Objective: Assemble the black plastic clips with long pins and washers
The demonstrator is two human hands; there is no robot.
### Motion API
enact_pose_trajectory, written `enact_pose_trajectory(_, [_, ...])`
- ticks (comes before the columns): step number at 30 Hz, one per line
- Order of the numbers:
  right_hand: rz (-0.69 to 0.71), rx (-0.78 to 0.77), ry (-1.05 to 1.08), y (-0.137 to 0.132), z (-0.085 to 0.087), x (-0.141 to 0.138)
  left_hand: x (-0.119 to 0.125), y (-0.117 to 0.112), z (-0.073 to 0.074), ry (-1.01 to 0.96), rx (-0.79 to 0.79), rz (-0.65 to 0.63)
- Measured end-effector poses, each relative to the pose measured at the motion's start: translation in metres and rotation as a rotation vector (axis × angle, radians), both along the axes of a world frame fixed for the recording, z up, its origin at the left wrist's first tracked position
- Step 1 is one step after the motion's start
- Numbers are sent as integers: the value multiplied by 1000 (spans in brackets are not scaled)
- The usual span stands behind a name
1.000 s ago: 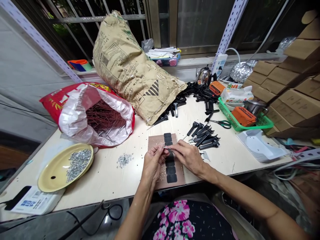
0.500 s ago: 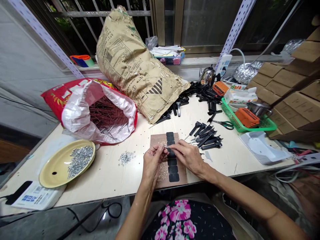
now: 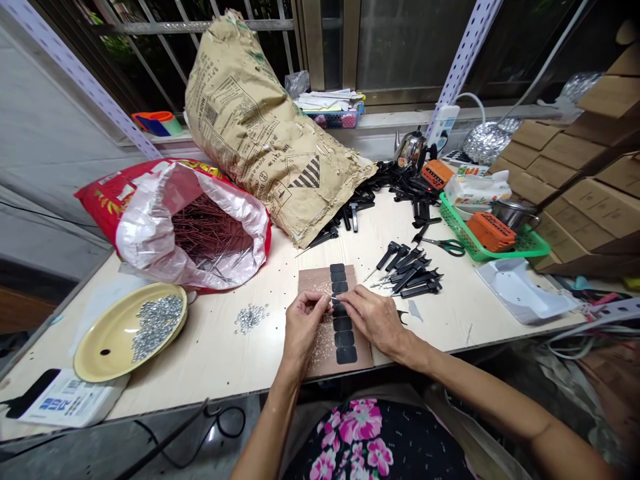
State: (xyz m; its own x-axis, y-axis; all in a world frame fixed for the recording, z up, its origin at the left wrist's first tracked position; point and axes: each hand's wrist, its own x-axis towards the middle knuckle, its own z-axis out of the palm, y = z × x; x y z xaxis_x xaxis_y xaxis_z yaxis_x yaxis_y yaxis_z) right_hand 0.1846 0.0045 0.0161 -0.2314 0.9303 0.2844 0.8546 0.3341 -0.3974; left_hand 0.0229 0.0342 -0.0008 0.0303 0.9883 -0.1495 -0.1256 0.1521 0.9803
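My left hand and my right hand meet over a brown cardboard sheet, fingertips pinched close together. Between them shows a thin silvery piece, too small to name; both hands seem closed on it. Down the sheet runs a strip of black rounded squares, partly hidden by my right hand. Pale specks lie scattered on the cardboard to its left. Beyond my right hand is a cluster of black plastic handle-like parts, some with thin metal rods. A pile of small silvery rings lies left of my left hand.
On the left stand a yellow dish of small metal pieces and a red sack of thin reddish rods. A large paper sack leans behind. To the right are scissors, a green basket, a white tray and stacked cartons.
My fingertips have shifted slightly on the thin silvery piece, and less of it shows now. The whole view has moved a little; the other things lie as before.
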Motion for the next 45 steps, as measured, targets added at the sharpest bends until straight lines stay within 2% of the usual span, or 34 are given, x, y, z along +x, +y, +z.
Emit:
enact_pose_trajectory(6, [-4,43,-6,-2,-3,2,5,0,1,-128,-141,-32])
enact_pose_trajectory(16, [-2,98,-70,1,-3,2,4,-3,-8,-87,-47,-3])
enact_pose_trajectory(25, [94,-10,75,7,-6,6,0,-3,-9,-3,0,-27])
enact_pose_trajectory(31, [159,-117,328,17,-12,7,-5,-1,-4,-19,-45,-63])
enact_pose_trajectory(37, [182,-109,339,24,-17,17,-1,-3,-4,-171,-198,-53])
enact_pose_trajectory(42, [180,-79,299,21,-17,15,1,-1,-9,-141,-162,-41])
enact_pose_trajectory(45, [193,-40,194,19,-16,15,1,0,-9,-110,-155,-54])
